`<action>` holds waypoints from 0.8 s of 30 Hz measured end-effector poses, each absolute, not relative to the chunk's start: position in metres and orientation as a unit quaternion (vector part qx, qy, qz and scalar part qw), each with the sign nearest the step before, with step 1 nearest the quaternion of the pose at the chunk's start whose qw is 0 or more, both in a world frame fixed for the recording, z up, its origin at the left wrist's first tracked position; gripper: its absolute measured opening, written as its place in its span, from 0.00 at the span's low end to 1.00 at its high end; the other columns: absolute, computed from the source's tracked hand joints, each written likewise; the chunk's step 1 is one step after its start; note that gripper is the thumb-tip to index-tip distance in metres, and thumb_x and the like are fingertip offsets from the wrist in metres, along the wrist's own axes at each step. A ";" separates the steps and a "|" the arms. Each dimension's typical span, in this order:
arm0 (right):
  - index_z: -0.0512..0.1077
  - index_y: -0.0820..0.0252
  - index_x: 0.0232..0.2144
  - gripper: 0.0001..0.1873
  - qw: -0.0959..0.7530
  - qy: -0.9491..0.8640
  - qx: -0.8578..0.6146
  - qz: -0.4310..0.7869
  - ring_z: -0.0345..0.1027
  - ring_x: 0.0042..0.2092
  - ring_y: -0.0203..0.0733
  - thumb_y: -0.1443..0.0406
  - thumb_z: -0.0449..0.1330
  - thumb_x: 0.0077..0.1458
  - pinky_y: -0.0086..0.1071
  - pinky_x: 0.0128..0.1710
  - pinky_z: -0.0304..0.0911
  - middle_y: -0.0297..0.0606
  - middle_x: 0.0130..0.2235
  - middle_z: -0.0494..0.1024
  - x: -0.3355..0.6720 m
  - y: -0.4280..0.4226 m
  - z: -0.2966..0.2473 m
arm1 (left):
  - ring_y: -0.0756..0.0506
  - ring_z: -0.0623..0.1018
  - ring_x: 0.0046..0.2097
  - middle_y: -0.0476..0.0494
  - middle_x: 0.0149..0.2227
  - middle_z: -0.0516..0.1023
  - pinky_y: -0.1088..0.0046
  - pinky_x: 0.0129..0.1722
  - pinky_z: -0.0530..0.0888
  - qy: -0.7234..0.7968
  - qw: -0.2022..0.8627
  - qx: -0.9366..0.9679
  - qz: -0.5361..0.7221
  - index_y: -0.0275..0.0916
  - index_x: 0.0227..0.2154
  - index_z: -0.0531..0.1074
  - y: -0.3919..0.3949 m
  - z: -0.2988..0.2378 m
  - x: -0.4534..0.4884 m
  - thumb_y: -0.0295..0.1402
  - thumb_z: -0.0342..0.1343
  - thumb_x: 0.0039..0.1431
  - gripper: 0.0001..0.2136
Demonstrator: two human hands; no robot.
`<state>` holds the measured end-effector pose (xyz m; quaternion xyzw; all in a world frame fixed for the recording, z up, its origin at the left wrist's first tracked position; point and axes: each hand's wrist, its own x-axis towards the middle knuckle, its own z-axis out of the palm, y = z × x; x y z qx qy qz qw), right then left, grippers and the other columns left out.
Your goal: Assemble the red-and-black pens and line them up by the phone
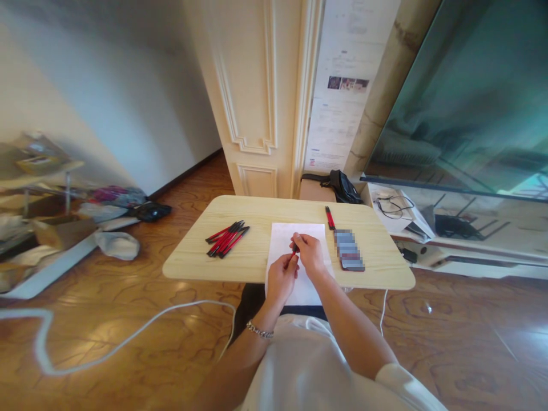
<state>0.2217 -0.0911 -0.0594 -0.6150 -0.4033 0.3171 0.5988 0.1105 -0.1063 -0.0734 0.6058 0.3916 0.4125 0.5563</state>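
Note:
Over a white sheet of paper [305, 291], both of my hands meet around one red and black pen [294, 255]. My left hand [282, 275] is closed on its lower part. Above it, the fingers of my right hand [310, 254] pinch the dark upper end. Much of the pen is hidden by my fingers. A pile of several red and black pens [228, 238] lies left of the paper. To the right, a single red and black pen [329, 218] rests just above a phone [349, 250] with a pixelated screen.
The light wooden table [188, 251] has rounded corners. A white cable [128, 337] runs over the floor at left. Clutter and bags [117, 245] lie against the left wall. A black bag [345, 185] sits behind the table, and a large dark screen [466, 108] is at right.

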 end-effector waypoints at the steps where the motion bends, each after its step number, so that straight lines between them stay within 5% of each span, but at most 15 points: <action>1: 0.72 0.62 0.27 0.23 0.605 -0.394 -0.610 0.325 0.66 0.29 0.38 0.49 0.52 0.53 0.29 0.28 0.61 0.40 0.27 0.74 0.220 -0.091 -0.061 | 0.52 0.67 0.20 0.51 0.19 0.69 0.76 0.20 0.60 0.392 0.562 0.602 0.409 0.38 0.28 0.71 -0.108 -0.073 0.111 0.46 0.51 0.56 0.15; 8: 0.71 0.62 0.28 0.19 0.661 -0.312 -0.525 0.436 0.61 0.24 0.34 0.51 0.56 0.50 0.25 0.18 0.54 0.36 0.24 0.71 0.214 -0.092 -0.065 | 0.57 0.54 0.16 0.55 0.18 0.61 0.79 0.16 0.48 0.338 0.745 0.423 0.390 0.37 0.25 0.68 -0.111 -0.073 0.114 0.45 0.57 0.51 0.15; 16: 0.69 0.59 0.35 0.17 0.666 -0.282 -0.399 0.564 0.62 0.24 0.33 0.53 0.59 0.50 0.23 0.17 0.52 0.36 0.27 0.72 0.221 -0.098 -0.065 | 0.60 0.58 0.19 0.52 0.24 0.64 0.84 0.17 0.53 0.239 0.873 0.273 0.328 0.33 0.30 0.68 -0.111 -0.065 0.108 0.38 0.62 0.50 0.13; 20: 0.70 0.59 0.38 0.19 0.648 -0.292 -0.407 0.573 0.65 0.26 0.35 0.51 0.58 0.51 0.24 0.17 0.54 0.39 0.31 0.75 0.224 -0.102 -0.063 | 0.58 0.62 0.20 0.51 0.25 0.67 0.83 0.18 0.58 0.245 0.858 0.308 0.329 0.35 0.31 0.69 -0.114 -0.065 0.108 0.41 0.60 0.51 0.13; 24: 0.71 0.60 0.40 0.22 0.649 -0.311 -0.420 0.554 0.71 0.37 0.41 0.50 0.56 0.52 0.29 0.30 0.64 0.45 0.40 0.77 0.229 -0.105 -0.057 | 0.53 0.71 0.23 0.47 0.24 0.72 0.81 0.20 0.65 0.338 0.748 0.420 0.388 0.35 0.31 0.71 -0.113 -0.072 0.110 0.44 0.59 0.51 0.15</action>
